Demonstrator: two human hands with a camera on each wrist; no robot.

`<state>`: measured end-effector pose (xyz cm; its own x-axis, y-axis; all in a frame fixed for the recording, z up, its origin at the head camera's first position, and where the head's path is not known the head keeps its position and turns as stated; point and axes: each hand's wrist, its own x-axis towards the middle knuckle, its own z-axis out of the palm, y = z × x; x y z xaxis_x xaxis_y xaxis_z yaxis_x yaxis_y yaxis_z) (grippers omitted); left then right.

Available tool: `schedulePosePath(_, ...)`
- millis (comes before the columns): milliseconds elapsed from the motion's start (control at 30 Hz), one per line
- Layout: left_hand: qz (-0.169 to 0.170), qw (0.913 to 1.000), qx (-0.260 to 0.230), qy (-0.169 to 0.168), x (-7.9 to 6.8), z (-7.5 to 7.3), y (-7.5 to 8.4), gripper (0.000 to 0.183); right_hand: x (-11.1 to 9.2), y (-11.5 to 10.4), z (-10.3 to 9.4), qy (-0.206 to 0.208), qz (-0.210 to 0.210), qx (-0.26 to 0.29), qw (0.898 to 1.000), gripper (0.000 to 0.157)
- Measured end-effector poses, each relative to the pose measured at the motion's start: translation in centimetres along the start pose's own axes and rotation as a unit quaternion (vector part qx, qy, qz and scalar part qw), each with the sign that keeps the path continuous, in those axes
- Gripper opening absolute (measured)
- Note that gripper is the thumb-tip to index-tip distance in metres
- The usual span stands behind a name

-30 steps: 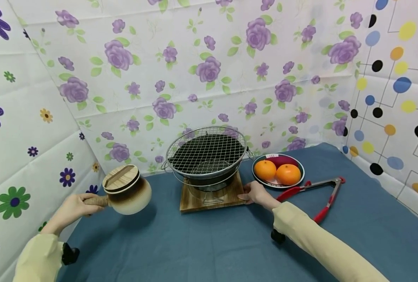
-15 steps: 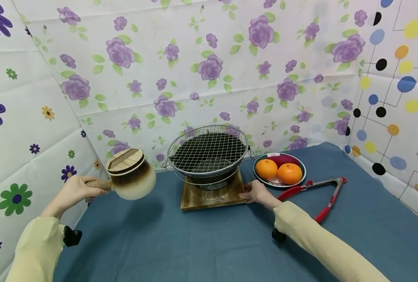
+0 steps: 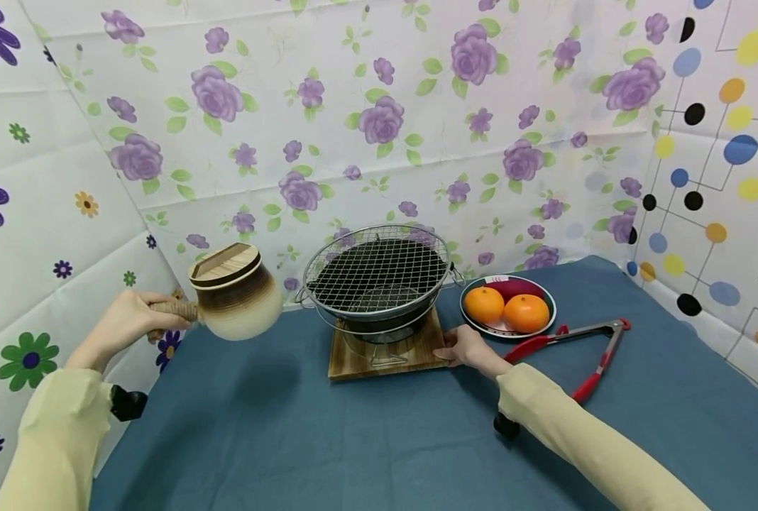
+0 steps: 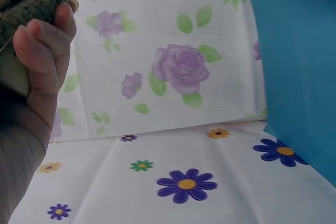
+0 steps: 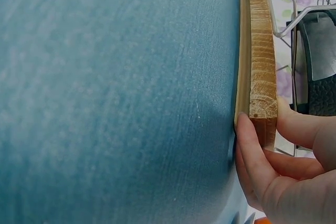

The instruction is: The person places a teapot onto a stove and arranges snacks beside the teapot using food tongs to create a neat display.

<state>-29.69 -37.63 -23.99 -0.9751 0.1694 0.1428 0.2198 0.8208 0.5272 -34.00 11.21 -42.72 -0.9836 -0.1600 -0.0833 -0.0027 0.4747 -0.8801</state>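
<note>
In the head view my left hand (image 3: pixel 123 323) grips the rope-wrapped handle (image 3: pixel 176 309) of a small brown-and-cream pot (image 3: pixel 241 305). The pot hangs above the cloth, its shadow below, with a wooden lid (image 3: pixel 226 264) on top. Curled fingers (image 4: pixel 50 45) wrap the handle in the left wrist view, where most of the pot is out of frame. My right hand (image 3: pixel 470 348) pinches the front right corner of a wooden board (image 3: pixel 353 365), thumb on top and fingers at the lower edge (image 5: pixel 262 66). A round tabletop grill (image 3: pixel 379 312) with a wire mesh stands on this board.
Right of the grill, a dish (image 3: pixel 550 312) holds two oranges (image 3: pixel 526 313) and something dark red. Red-handled tongs (image 3: pixel 599 355) lie spread beside it, near my right forearm. Flowered and dotted sheets (image 3: pixel 379 177) wall in the blue cloth (image 3: pixel 353 447) at the back and sides.
My left hand has lifted the pot higher over the cloth, its shadow shifting with it. The right hand keeps its pinch on the board's corner; board and grill stay in place.
</note>
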Motion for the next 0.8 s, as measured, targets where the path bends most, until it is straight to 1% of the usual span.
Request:
schedulePosePath(300, 0.010, 0.9999, 0.007, 0.012, 1.0, -0.8, 1.9, 0.033, -0.1, -0.1, 0.0, 0.000, -0.011, 0.007, 1.000, 0.032)
schedulePosePath(600, 0.005, 0.9998, 0.002, 0.017, 2.2, -0.9, 4.2, 0.041, 0.0, 0.0, 0.0, -0.002, -0.015, 0.006, 1.000, 0.031)
schedulePosePath(667, 0.003, 0.9997, -0.005, 0.023, 2.5, -0.7, 4.6, 0.038, 0.0, 0.0, 0.0, -0.001, -0.018, 0.003, 1.000, 0.031)
schedulePosePath(733, 0.000, 0.9993, -0.021, 0.031, 2.8, -0.5, 5.1, 0.034, 0.0, 0.0, 0.0, 0.001, -0.019, 0.004, 1.000, 0.030)
schedulePosePath(800, -0.003, 0.9985, -0.037, 0.040, 3.1, -0.4, 5.5, 0.033, 0.0, 0.0, 0.1, 0.000, -0.021, 0.005, 1.000, 0.030)
